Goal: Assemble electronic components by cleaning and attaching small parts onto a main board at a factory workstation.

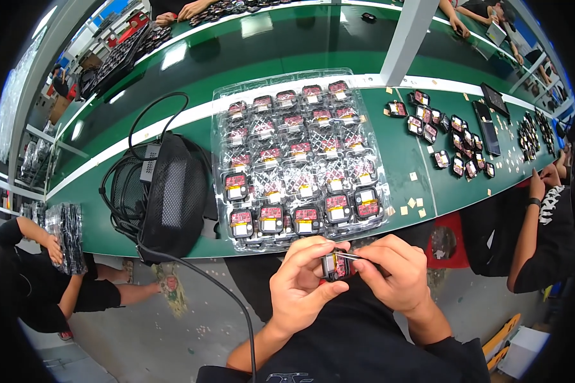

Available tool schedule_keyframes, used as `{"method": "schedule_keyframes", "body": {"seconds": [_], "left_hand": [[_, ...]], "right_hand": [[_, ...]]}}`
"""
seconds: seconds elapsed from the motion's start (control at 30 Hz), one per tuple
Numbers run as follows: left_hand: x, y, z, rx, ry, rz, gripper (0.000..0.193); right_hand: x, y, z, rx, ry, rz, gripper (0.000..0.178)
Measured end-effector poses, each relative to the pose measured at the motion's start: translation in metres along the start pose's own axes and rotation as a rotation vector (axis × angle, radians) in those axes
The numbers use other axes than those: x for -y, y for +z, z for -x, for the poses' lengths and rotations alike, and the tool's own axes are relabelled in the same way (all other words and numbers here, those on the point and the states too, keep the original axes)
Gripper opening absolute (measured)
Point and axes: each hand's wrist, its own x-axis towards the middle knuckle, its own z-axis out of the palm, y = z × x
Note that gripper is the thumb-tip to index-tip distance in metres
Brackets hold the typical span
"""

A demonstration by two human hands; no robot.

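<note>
In front of my body, just off the near table edge, my left hand (298, 290) grips a small black square electronic device housing (336, 268) between thumb and fingers. A red circuit board and a pale label show in its open face. My right hand (396, 271) pinches slim metal tweezers (347, 255), whose tips reach over the upper part of the housing. Whether the tips touch anything inside is too small to tell. Beyond both hands lies a clear plastic tray (375, 143), filled with rows of similar housings (271, 219).
A black mesh bag (174, 198) with coiled cables stands left of the tray; one cable (239, 297) hangs past my left forearm. Loose housings (466, 142) and small paper bits lie rightward on the green table (406, 220). Co-workers sit at both sides and across a conveyor (249, 51).
</note>
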Motion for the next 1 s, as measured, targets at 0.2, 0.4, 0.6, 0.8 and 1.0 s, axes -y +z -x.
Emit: {"method": "schedule_keyframes", "body": {"seconds": [0.2,0.4,0.6,0.8,1.0], "left_hand": [[-0.003,0.000,0.005,-0.021,-0.006,0.024,0.057],[-0.006,-0.003,0.004,-0.020,-0.012,-0.035,0.054],[-0.010,0.004,0.010,-0.133,-0.013,-0.132,0.054],[-0.009,0.002,0.015,-0.178,-0.060,-0.099,0.053],[-0.008,-0.002,0.018,-0.208,-0.079,-0.030,0.056]], "right_hand": [[0.001,0.006,0.003,-0.019,-0.046,0.006,0.013],[0.001,0.011,0.005,-0.026,-0.022,-0.028,0.011],[-0.002,0.020,0.009,-0.037,0.038,-0.116,0.008],[-0.001,0.021,-0.001,-0.066,0.007,-0.132,0.009],[-0.012,0.026,0.005,-0.051,-0.008,-0.127,0.010]]}}
